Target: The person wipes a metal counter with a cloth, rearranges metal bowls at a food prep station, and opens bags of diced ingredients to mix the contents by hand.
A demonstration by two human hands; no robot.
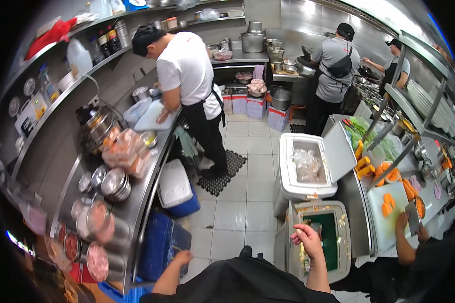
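Observation:
My right hand (309,238) is raised over the near side of an open grey waste bin (345,242), its fingers curled in and a small pale bit showing at the fingertips. Scraps and a green inside show in that bin, and its lid (290,235) stands up along the left side. Low on the left, my left hand (183,258) hangs beside a dark blue crate (159,242), with most of its fingers turned out of sight.
A white cooler (308,194) with bagged contents stands open beyond the bin. At right, a person with a knife (412,216) works by cut carrots (388,204) on a board. Steel counter (136,202) left holds meat tubs (98,260). Another person (189,65) works there; two stand farther back.

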